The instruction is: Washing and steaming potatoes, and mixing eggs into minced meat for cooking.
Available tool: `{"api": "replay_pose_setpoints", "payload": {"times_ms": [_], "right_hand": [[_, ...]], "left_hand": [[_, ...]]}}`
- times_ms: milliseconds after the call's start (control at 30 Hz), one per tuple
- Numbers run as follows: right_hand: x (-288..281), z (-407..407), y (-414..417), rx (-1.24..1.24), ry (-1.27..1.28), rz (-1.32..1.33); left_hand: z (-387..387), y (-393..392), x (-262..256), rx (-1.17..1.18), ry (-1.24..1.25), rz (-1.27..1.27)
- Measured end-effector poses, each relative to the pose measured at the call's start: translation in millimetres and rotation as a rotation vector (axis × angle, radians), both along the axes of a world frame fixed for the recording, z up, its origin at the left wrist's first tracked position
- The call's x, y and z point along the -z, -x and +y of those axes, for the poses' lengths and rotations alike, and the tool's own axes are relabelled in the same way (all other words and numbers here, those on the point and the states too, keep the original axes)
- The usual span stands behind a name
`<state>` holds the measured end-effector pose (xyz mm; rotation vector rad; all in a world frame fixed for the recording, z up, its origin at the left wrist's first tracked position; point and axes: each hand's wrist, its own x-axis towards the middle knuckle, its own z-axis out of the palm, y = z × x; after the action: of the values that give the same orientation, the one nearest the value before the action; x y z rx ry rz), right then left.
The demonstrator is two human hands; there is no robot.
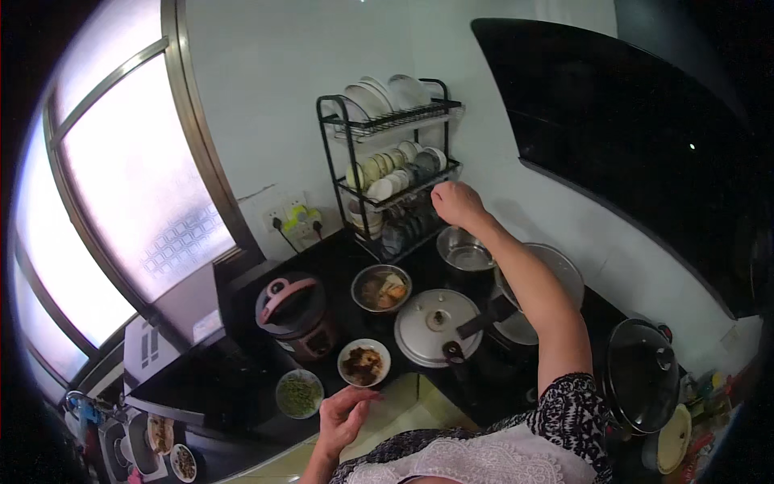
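My right hand (458, 204) reaches out with curled fingers beside the lower tiers of a black dish rack (396, 121). It is above a stainless steel pot (465, 249); whether it grips anything is hidden. Near the counter's front edge, my left hand (347, 417) has its fingers partly extended and nothing visible in them. Just beyond its fingertips stands a white bowl (364, 363) with dark brown seasoning. A bowl of chopped greens (299, 393) sits to its left. Behind them are a metal bowl of food in liquid (381, 288) and a pressure cooker (429, 320) with its lid on.
An electric cooker (293, 314) stands at the left, near wall sockets with plugs (296, 221). A large round metal lid or pan (556, 272) is partly behind my right forearm. At right is a glass-lidded pan (642, 375); a range hood (604, 121) slopes above. The sink (115, 441) lies lower left.
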<state>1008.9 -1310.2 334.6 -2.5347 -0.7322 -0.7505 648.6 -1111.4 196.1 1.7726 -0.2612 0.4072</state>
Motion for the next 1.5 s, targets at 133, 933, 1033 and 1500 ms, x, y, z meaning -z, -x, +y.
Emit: {"api": "replay_pose_setpoints", "payload": {"times_ms": [133, 933, 1033, 1500], "right_hand": [[-21, 39, -36, 0.091, -0.033, -0.055], [-131, 160, -229, 0.42, 0.025, -0.494], [-133, 162, -219, 0.312, -0.076, -0.625], [-170, 36, -78, 0.419, -0.265, -0.549]], "left_hand": [[35, 21, -12, -0.092, 0.032, 0.029], [91, -54, -8, -0.429, 0.319, 0.255], [91, -60, -11, -0.485, 0.278, 0.269], [96, -62, 2, -0.083, 0.182, 0.192]]}}
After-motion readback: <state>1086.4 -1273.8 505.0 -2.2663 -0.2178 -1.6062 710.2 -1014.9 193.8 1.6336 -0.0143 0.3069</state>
